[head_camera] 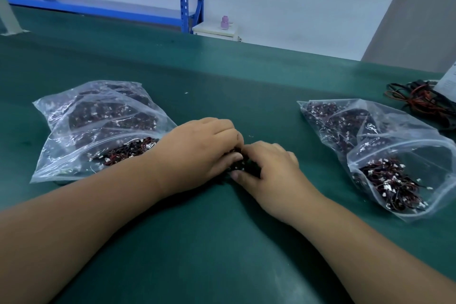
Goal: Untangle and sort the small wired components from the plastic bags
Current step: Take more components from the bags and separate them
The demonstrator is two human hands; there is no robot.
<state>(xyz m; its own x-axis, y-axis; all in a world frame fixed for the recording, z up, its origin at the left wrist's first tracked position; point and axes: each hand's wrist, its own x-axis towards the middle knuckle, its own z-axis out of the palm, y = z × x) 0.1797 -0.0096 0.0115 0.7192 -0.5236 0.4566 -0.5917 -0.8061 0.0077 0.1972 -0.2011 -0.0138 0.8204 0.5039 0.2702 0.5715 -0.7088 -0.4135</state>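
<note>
— Now, in the head view, how is the clump of wired components [246,168] expected to handle?

— It is judged light and limp: thin red and black leads ending in small white plugs, probably snagged on one another. A hard pull is best avoided, since a lead could be torn from its plug. One piece is best taken at the plug or just behind it, while the rest of the tangle is held down.

— Where is it found relative to the hands?

— It is enclosed between them, near the middle of the green table [222,242]. The left hand [197,150] is set at its nine o'clock side, fingers curled over the top of it. The right hand [271,170] is set at its four o'clock, thumb and fingers closed narrowly on the near edge. Most of the clump is hidden under the fingers, so the number of pieces held cannot be told.

— And the bags?

— The left bag [81,131] is seen at nine o'clock of the hands, just beside the left wrist, with wires showing at its mouth. The right bag [394,145] is laid at three o'clock, apart from the right hand, with components crowded at its opening. Both are seen well filled, so the sorting is judged far from done. A bundle of longer wires [419,101] is seen at two o'clock, farther off.
</note>
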